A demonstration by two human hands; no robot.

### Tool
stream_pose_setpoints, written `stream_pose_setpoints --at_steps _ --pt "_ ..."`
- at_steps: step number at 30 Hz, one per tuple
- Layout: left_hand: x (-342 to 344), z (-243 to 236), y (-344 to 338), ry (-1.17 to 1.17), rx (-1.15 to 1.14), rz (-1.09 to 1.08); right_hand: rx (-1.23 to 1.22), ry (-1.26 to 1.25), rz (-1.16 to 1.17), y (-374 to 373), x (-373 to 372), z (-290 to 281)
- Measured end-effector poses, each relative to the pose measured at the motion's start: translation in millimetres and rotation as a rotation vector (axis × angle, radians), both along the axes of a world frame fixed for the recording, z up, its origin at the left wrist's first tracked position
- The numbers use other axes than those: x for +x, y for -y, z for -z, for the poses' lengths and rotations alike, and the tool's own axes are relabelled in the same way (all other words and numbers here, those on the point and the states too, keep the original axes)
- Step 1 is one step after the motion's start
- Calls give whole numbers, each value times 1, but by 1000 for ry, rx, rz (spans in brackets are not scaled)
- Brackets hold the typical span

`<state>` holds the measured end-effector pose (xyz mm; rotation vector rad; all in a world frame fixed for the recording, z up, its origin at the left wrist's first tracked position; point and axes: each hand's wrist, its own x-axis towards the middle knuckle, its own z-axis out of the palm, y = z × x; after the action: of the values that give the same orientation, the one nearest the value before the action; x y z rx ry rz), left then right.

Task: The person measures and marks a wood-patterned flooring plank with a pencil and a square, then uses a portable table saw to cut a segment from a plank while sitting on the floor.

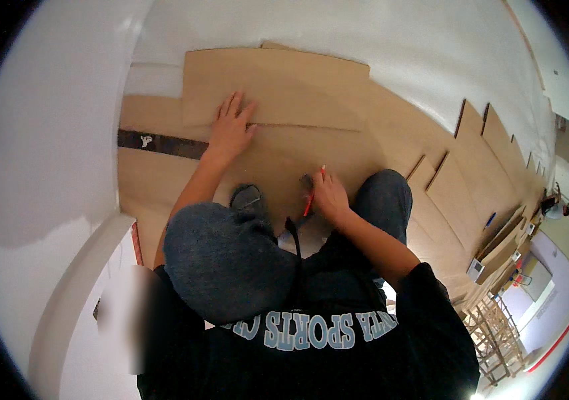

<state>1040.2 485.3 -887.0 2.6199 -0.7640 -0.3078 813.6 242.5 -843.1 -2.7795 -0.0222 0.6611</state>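
My left hand (pixel 232 132) lies with fingers spread on a loose brown floor plank (pixel 278 87), near its lower edge. This plank rests on top of other brown planks of the floor. A red pencil (pixel 309 202) is gripped in my right hand (pixel 330 195), held between my knees above the laid planks (pixel 284 150). Beside the pencil is something small and dark that I cannot make out. Left of my left hand, a dark strip (pixel 178 147) shows between planks, with a small white scrap (pixel 146 141) on it.
A white wall (pixel 51 113) rises close on the left. White sheeting (pixel 424 60) covers the floor beyond the planks. Staggered plank ends (pixel 448 180) run off to the right. Farther right are a blue pen-like thing (pixel 490 219), stacked boards (pixel 503 243) and a wooden frame (pixel 494 333).
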Motion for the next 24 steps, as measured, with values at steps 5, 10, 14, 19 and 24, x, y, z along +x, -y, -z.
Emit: stream_pose_setpoints --at_steps 5,10,14,19,24 --pt "-1 -5 -1 -150 -86 -54 -56 -203 108 4 9 2" --pt "5 -23 4 -562 -522 -176 125 228 370 44 73 -33" --pt "18 -50 25 -939 -875 -258 293 648 195 66 150 -139" --pt "33 -40 27 -939 -1052 -329 322 782 -199 59 170 -167" --pt "19 -35 26 -1097 -821 -225 192 559 -215 34 131 -46"
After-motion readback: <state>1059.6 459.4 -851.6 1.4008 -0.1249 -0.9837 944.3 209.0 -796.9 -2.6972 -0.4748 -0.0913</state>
